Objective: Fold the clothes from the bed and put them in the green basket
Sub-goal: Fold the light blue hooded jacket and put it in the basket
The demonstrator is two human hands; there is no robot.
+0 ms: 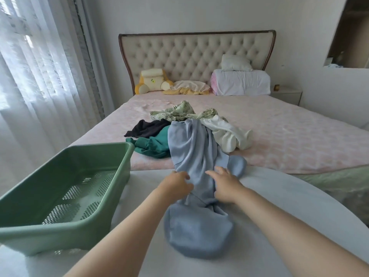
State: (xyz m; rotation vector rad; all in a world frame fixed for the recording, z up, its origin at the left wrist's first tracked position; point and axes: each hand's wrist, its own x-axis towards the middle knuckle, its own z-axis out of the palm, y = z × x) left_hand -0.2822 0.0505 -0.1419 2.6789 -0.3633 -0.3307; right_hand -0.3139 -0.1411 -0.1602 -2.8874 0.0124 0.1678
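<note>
A person standing at the foot of a bed (289, 136) reaches both bare arms forward and slightly inward, the forearms converging on a light blue garment (191, 148) that trails from the pile of clothes down over a white cover (279, 196) at the near edge. The left hand (175, 184) lies palm down on the garment's left side, its fingers curled into the fabric in a grip. The right hand (225, 184) rests on the right side of the same garment, wrist angled inward, fingers fairly straight and pointing up and to the left, pressing the cloth flat. The two hands sit close together, with a narrow strip of blue cloth between them. Beyond them lie a black garment (147, 127), a teal garment (153, 146), a leaf-print garment (179, 112) and a cream garment (227, 134), heaped and touching one another on the pink sheet. The green basket (65, 154) stands on the white cover to the left of the left forearm, with no clothes in it. A tufted headboard (191, 54), white pillows (241, 81) and a yellow plush toy (151, 80) fill the far end; a sheer curtain (36, 76) hangs at left.
</note>
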